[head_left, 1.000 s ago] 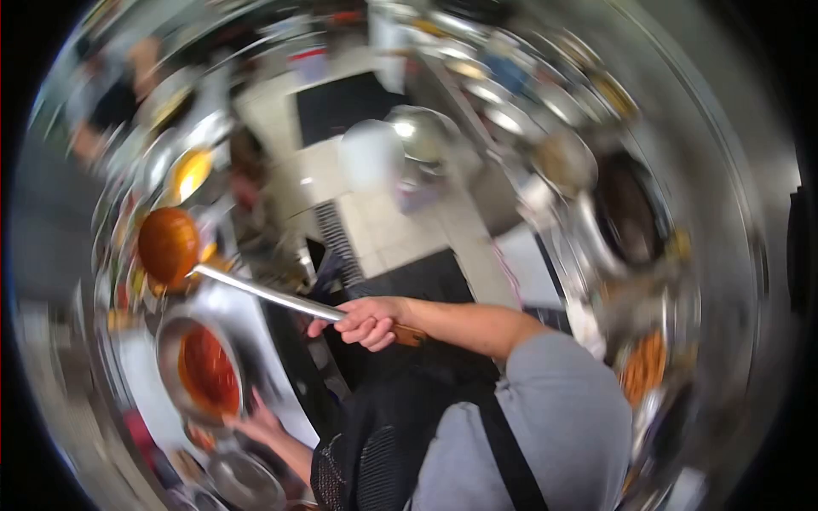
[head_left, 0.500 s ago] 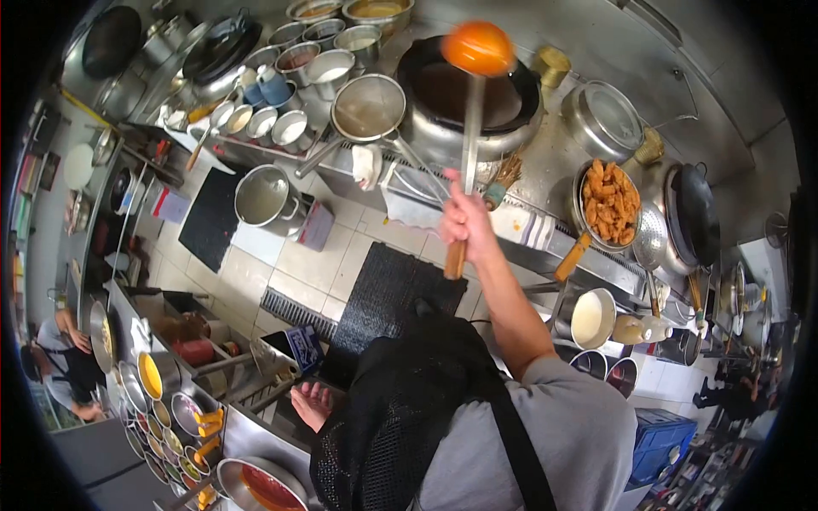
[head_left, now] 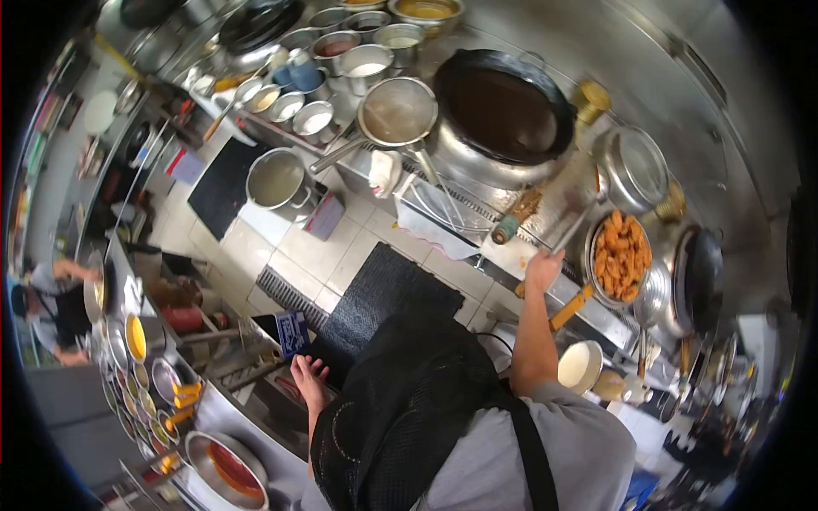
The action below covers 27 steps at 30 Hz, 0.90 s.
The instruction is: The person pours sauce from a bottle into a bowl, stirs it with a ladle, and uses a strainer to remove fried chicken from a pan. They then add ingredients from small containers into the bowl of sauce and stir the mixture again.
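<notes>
Resting right hand point(head_left: 543, 270) on steel desk point(head_left: 545, 213) edge w/ fingers loose, nothing held; ladle gone since 0.5 s ago. Left hand point(head_left: 307, 375) flat, spread, empty. Round black wok point(head_left: 503, 102) nearby.

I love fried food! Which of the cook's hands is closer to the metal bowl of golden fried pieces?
Right. The right hand is just left of the metal bowl of golden fried pieces; the left hand is far off, low by the counter.

Wok point(head_left: 504, 111) behind right hand point(head_left: 543, 270), fried food bowl point(head_left: 621, 250) right of it
</notes>
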Each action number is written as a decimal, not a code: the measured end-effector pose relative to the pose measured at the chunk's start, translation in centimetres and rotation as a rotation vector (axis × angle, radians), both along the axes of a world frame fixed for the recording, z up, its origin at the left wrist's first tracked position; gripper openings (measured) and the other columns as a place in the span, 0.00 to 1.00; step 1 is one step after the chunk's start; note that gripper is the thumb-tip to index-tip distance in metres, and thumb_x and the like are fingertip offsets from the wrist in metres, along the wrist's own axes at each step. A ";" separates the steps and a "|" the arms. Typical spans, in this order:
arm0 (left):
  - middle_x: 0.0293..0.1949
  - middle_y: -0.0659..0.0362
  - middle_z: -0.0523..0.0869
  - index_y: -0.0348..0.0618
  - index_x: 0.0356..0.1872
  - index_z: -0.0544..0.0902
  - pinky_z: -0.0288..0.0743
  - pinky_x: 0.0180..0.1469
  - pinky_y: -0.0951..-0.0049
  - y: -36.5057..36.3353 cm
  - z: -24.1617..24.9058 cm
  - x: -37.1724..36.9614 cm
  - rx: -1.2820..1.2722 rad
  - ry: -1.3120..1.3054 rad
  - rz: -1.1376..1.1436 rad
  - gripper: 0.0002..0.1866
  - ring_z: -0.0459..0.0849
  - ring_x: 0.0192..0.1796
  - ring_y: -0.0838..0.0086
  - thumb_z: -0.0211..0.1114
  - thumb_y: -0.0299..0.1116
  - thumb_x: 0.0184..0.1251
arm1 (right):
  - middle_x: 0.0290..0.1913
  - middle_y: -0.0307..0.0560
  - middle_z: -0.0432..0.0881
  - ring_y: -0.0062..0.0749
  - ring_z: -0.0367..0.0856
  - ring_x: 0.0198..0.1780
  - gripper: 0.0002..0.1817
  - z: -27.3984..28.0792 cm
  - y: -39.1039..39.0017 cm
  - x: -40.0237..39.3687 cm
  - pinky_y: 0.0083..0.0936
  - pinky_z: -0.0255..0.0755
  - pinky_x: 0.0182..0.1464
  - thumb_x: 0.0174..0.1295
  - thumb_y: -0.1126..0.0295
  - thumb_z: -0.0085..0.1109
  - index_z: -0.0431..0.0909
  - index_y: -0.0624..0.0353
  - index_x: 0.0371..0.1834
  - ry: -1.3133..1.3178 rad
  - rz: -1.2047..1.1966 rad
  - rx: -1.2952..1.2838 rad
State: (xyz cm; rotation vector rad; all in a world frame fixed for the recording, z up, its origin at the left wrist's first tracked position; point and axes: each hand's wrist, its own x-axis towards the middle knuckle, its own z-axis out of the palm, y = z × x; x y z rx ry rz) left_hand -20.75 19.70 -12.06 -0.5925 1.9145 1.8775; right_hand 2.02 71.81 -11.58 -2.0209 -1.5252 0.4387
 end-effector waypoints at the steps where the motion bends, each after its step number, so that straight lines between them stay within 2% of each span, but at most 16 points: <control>1: 0.54 0.60 0.76 0.47 0.70 0.65 0.80 0.46 0.66 0.1 0.3 0.4 -0.008 0.011 0.018 0.31 0.81 0.47 0.73 0.57 0.55 0.77 | 0.40 0.73 0.85 0.65 0.85 0.45 0.36 -0.7 0.0 0.4 0.51 0.79 0.49 0.68 0.62 0.52 0.56 0.67 0.76 -0.057 0.017 -0.031; 3: 0.54 0.60 0.76 0.45 0.71 0.64 0.80 0.45 0.68 -0.4 0.5 0.7 -0.063 -0.018 0.021 0.32 0.81 0.48 0.74 0.58 0.53 0.77 | 0.45 0.71 0.85 0.58 0.87 0.44 0.34 -3.6 0.7 1.5 0.48 0.81 0.47 0.68 0.65 0.52 0.57 0.68 0.75 -0.232 0.003 -0.153; 4: 0.57 0.58 0.76 0.43 0.74 0.62 0.81 0.45 0.68 -0.6 0.3 1.0 -0.087 -0.027 0.035 0.35 0.81 0.49 0.72 0.59 0.53 0.76 | 0.50 0.66 0.84 0.52 0.88 0.41 0.37 -10.2 2.8 4.7 0.42 0.84 0.44 0.69 0.57 0.57 0.58 0.71 0.73 -0.398 0.131 -0.063; 5: 0.60 0.55 0.75 0.42 0.75 0.60 0.82 0.47 0.67 -1.0 0.0 1.3 -0.110 -0.020 0.032 0.38 0.81 0.51 0.70 0.60 0.54 0.75 | 0.52 0.61 0.83 0.49 0.87 0.38 0.45 -11.1 1.9 5.0 0.38 0.84 0.40 0.66 0.44 0.61 0.59 0.73 0.71 -0.483 0.190 0.130; 6: 0.63 0.53 0.74 0.42 0.75 0.60 0.82 0.49 0.66 -1.2 0.4 1.6 -0.130 -0.046 0.040 0.38 0.81 0.53 0.69 0.60 0.54 0.75 | 0.34 0.48 0.86 0.36 0.85 0.29 0.38 -19.2 5.0 8.6 0.33 0.80 0.29 0.64 0.43 0.62 0.71 0.67 0.63 -1.027 0.333 0.455; 7: 0.62 0.53 0.74 0.43 0.75 0.60 0.82 0.49 0.65 -1.2 1.2 2.3 -0.115 -0.050 0.083 0.38 0.81 0.53 0.69 0.60 0.53 0.74 | 0.51 0.62 0.83 0.50 0.86 0.43 0.42 -17.5 3.4 6.7 0.38 0.82 0.43 0.58 0.40 0.69 0.78 0.73 0.56 -0.940 0.309 0.038; 8: 0.60 0.54 0.75 0.43 0.75 0.61 0.81 0.49 0.65 -1.7 0.3 2.8 -0.131 -0.034 0.098 0.37 0.81 0.51 0.69 0.60 0.53 0.75 | 0.51 0.62 0.84 0.49 0.85 0.46 0.31 -14.7 3.0 5.9 0.37 0.80 0.49 0.65 0.48 0.67 0.82 0.73 0.51 -0.450 0.410 0.537; 9: 0.58 0.54 0.77 0.41 0.74 0.62 0.81 0.48 0.65 -1.8 0.8 3.0 -0.164 -0.015 0.109 0.35 0.82 0.49 0.70 0.60 0.52 0.75 | 0.52 0.62 0.83 0.50 0.84 0.46 0.32 -8.8 2.4 6.0 0.39 0.79 0.50 0.64 0.48 0.67 0.81 0.71 0.53 -0.477 0.376 0.548; 10: 0.54 0.52 0.79 0.38 0.73 0.63 0.81 0.44 0.67 -2.1 0.4 3.2 -0.209 -0.014 0.135 0.35 0.82 0.47 0.71 0.60 0.50 0.76 | 0.52 0.62 0.83 0.51 0.83 0.47 0.32 -7.2 3.2 7.3 0.40 0.79 0.50 0.64 0.48 0.68 0.79 0.69 0.55 -0.514 0.362 0.529; 13: 0.47 0.51 0.81 0.28 0.70 0.63 0.80 0.39 0.69 -2.8 -1.5 4.1 -0.271 0.040 0.189 0.39 0.82 0.40 0.72 0.63 0.51 0.73 | 0.53 0.63 0.81 0.53 0.82 0.49 0.33 -3.4 5.5 5.7 0.43 0.77 0.51 0.63 0.48 0.68 0.77 0.66 0.59 -0.376 0.627 0.580; 15: 0.58 0.50 0.78 0.35 0.73 0.61 0.82 0.46 0.65 -3.7 -2.0 4.9 -0.298 -0.049 0.175 0.37 0.81 0.51 0.69 0.61 0.52 0.75 | 0.54 0.64 0.80 0.56 0.81 0.50 0.34 -0.6 6.7 3.2 0.47 0.75 0.53 0.63 0.48 0.69 0.74 0.62 0.63 -0.303 0.724 0.624; 19: 0.57 0.51 0.78 0.38 0.72 0.64 0.83 0.46 0.66 -6.1 -2.0 6.9 -0.393 0.039 0.349 0.34 0.82 0.52 0.69 0.61 0.49 0.75 | 0.56 0.66 0.77 0.61 0.78 0.53 0.39 6.3 8.3 -5.8 0.53 0.72 0.55 0.62 0.47 0.70 0.69 0.55 0.71 -0.188 0.866 0.706; 21: 0.53 0.50 0.80 0.32 0.69 0.67 0.82 0.47 0.67 -7.3 0.7 7.2 -0.243 0.074 0.588 0.35 0.83 0.49 0.69 0.65 0.48 0.72 | 0.57 0.66 0.75 0.63 0.76 0.55 0.41 10.8 6.6 -13.6 0.56 0.70 0.56 0.61 0.47 0.70 0.66 0.52 0.75 -0.129 0.923 0.738; 23: 0.54 0.52 0.79 0.34 0.70 0.65 0.83 0.46 0.67 -9.4 2.2 7.5 -0.162 0.115 0.782 0.34 0.83 0.49 0.69 0.64 0.47 0.73 | 0.47 0.60 0.87 0.47 0.86 0.46 0.21 17.4 0.4 -23.5 0.38 0.79 0.51 0.73 0.64 0.53 0.80 0.70 0.59 0.039 1.116 0.595; 25: 0.56 0.51 0.77 0.39 0.69 0.66 0.83 0.48 0.64 -11.8 5.0 7.2 -0.048 0.109 1.008 0.29 0.81 0.51 0.68 0.61 0.44 0.76 | 0.56 0.61 0.84 0.50 0.83 0.54 0.19 18.2 -3.4 -31.3 0.38 0.76 0.58 0.73 0.68 0.53 0.79 0.72 0.59 0.081 1.339 0.682; 27: 0.56 0.50 0.74 0.40 0.68 0.62 0.83 0.49 0.60 -15.4 4.8 7.5 0.135 0.197 1.193 0.32 0.81 0.52 0.62 0.63 0.49 0.74 | 0.51 0.56 0.85 0.43 0.84 0.50 0.16 16.3 -8.3 -39.2 0.36 0.76 0.55 0.74 0.70 0.55 0.79 0.67 0.60 0.223 1.629 0.563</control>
